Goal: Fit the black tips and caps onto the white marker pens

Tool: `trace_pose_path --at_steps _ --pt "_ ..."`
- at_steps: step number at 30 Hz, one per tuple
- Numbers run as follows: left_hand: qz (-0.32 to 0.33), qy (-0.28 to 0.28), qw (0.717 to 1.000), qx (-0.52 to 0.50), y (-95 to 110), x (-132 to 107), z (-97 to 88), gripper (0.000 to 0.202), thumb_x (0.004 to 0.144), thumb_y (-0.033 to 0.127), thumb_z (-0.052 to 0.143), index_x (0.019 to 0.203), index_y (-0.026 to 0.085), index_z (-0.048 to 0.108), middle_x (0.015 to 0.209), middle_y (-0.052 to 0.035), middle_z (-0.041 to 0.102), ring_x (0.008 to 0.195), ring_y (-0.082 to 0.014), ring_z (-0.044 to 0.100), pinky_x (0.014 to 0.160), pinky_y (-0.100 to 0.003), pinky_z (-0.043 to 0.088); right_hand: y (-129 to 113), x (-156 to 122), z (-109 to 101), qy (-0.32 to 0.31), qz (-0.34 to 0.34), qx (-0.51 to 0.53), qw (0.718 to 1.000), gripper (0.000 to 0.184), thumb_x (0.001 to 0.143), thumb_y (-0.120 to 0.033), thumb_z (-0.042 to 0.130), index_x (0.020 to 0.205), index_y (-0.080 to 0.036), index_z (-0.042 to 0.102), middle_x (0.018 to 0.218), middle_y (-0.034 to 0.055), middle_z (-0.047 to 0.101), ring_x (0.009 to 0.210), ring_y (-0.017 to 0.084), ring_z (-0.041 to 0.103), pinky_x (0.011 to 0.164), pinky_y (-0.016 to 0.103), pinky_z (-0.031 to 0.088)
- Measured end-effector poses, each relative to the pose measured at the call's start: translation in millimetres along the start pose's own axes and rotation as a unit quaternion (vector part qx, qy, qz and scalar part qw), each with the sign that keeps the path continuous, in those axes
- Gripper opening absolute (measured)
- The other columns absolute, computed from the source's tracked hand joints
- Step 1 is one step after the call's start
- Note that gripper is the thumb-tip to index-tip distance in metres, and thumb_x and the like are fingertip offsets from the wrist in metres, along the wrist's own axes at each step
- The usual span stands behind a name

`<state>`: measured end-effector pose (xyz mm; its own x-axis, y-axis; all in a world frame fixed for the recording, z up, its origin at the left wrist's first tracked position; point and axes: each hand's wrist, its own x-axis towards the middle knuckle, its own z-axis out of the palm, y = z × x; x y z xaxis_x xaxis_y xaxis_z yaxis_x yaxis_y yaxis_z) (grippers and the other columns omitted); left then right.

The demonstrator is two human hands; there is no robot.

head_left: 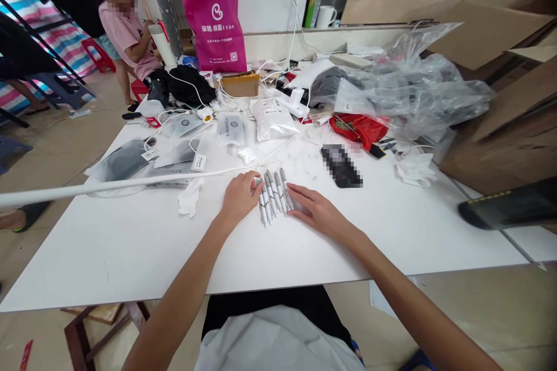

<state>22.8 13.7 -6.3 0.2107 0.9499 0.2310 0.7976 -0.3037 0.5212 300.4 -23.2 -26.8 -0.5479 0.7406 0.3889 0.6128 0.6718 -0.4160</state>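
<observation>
Magenta carrier bag [217,40], printed white with a swirl emblem, one bold line of Chinese characters, smaller illegible lines and a QR code; frosted plastic pouch [230,129], round logo beside lettering ending "BROS".

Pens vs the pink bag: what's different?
Colour: the pens are white and grey; the pink bag is magenta with white print. Pose: the pens lie side by side between left hand and right hand; the pink bag stands upright. Size: the pens are slim, the pink bag far larger.
</observation>
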Motion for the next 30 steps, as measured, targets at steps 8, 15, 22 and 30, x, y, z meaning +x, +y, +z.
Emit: trace_pose_path --at_steps 8,15,22,30 --pt "0.003 -0.008 1.0 0.019 -3.9 -4.4 2.8 0.023 0.106 0.027 0.054 0.125 0.023 0.067 0.087 -0.003 0.073 0.094 -0.026 0.07 0.09 -0.039 0.05 -19.4 1.6 12.3 -0.007 -0.024 -0.016 1.0 0.059 0.105 -0.043 0.069 0.16 -0.033 0.053 0.165 0.0119 0.056 0.144 0.035 0.064 0.116 0.057 0.059" --pt "-0.029 -0.026 0.999 0.023 -4.6 -6.3 -10.4 0.023 0.09 0.023 0.067 0.112 0.025 0.071 0.09 -0.0029 0.077 0.09 -0.0265 0.073 0.078 -0.037 0.051 -10.6 49.0 11.8 0.065 -0.002 -0.024 0.998 0.029 0.11 -0.044 0.058 0.131 -0.028 0.069 0.134 0.0129 0.073 0.111 0.03 0.074 0.097 0.049 0.059" --pt "-0.054 -0.046 0.997 -0.03 -2.3 -5.8 -17.6 0.021 0.081 0.024 0.069 0.1 0.024 0.077 0.081 -0.003 0.077 0.08 -0.026 0.071 0.071 -0.037 0.048 8.6 93.9 26.5 0.129 0.027 0.083 0.988 0.027 0.111 -0.048 0.051 0.098 -0.028 0.063 0.094 0.0064 0.068 0.087 0.024 0.064 0.084 0.041 0.054" --pt "-0.107 -0.052 0.881 -0.458 -2.9 -0.2 -37.6 0.013 0.083 0.031 0.076 0.088 0.019 0.079 0.076 -0.0013 0.071 0.069 -0.0149 0.064 0.064 -0.028 0.048 18.1 77.2 32.2 0.184 0.03 0.108 0.977 0.021 0.107 -0.045 0.061 0.122 -0.031 0.062 0.097 0.0053 0.072 0.088 0.025 0.067 0.087 0.045 0.058"
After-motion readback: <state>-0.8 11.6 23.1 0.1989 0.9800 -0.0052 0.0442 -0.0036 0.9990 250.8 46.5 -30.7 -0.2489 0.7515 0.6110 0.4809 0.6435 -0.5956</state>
